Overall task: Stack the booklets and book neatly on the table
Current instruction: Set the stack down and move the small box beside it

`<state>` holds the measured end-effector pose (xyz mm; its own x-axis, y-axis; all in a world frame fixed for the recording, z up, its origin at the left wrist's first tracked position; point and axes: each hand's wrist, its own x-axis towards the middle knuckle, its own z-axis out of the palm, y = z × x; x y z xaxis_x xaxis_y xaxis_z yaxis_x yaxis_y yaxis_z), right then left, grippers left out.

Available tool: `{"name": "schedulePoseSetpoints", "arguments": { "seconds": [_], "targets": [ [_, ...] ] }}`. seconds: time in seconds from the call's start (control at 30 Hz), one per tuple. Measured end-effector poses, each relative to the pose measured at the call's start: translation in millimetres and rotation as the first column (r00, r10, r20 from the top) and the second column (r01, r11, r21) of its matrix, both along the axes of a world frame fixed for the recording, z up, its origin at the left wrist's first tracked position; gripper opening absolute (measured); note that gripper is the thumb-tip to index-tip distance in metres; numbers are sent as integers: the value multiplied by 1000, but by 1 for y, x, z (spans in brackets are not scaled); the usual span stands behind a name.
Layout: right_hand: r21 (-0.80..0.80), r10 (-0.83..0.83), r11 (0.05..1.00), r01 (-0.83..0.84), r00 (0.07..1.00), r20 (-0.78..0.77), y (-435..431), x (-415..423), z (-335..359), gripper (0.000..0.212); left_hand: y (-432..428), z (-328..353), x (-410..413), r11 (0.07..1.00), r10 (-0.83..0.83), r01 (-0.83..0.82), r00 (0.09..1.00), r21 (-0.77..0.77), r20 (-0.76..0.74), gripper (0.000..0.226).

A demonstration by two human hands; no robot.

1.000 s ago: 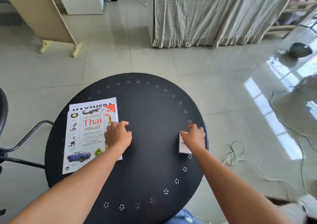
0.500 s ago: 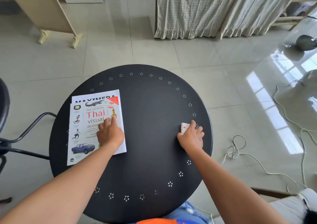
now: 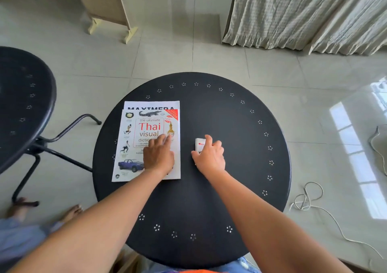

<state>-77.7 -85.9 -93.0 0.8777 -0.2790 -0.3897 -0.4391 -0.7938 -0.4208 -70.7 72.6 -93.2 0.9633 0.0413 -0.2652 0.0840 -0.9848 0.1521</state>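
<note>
On the left half of the round black table [image 3: 240, 168] lies a white Thai visual dictionary [image 3: 134, 143] on top of a larger white booklet [image 3: 146, 105] whose top strip reads MAXIMERA. My left hand [image 3: 159, 155] rests flat on the dictionary's lower right part, fingers pressing the cover. A small white booklet [image 3: 199, 144] with a red mark lies near the table's middle. My right hand [image 3: 209, 157] covers most of it, fingers curled over its far edge, a short gap right of the dictionary.
A black chair [image 3: 25, 105] stands to the left of the table. A white cord [image 3: 310, 201] coils on the tiled floor at the right. Curtains [image 3: 303, 15] hang at the back right, and a wooden board [image 3: 104, 5] stands at the back left.
My right hand has slid the small booklet leftward from the table's right edge toward the dictionary. My left hand has moved from the dictionary's right edge onto its cover.
</note>
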Motion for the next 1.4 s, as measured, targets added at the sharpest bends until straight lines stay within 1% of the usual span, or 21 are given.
{"name": "schedulePoseSetpoints", "arguments": {
  "seconds": [0.23, 0.43, 0.57, 0.67, 0.77, 0.9, 1.4],
  "targets": [
    [-66, 45, 997, -44, 999, 11, 19, 12, -3, 75, 0, -4, -3, 1000, 9, -9, 999, -22, 31, 60],
    [-66, 68, 995, -69, 998, -15, 20, 12, -1, 81, 1, -4, -4, 999, 13, -11, 999, -31, 36, 61],
    [2, 62, 998, -62, 996, -58, 14, 12, 3, 82, 4, -2, -2, 999, -31, 31, 999, -43, 8, 63],
    [25, 73, 997, -71, 994, -84, 8, 11, 7, 85, 12, -1, -3, 998, -26, 26, 1000, -57, 8, 64],
    [0, 92, 996, -93, 991, -97, 5, 10, 9, 86, 24, -4, -7, 999, -16, 14, 999, -37, -44, 67],
    [-10, 100, 995, -101, 990, -96, 6, 11, 10, 84, 30, -5, -8, 999, 0, -6, 994, -53, -111, 71],
    [10, 77, 997, -77, 992, -96, 10, 12, 11, 82, 27, 2, -9, 1000, -17, 14, 991, -24, -136, 71]
  ]
}}
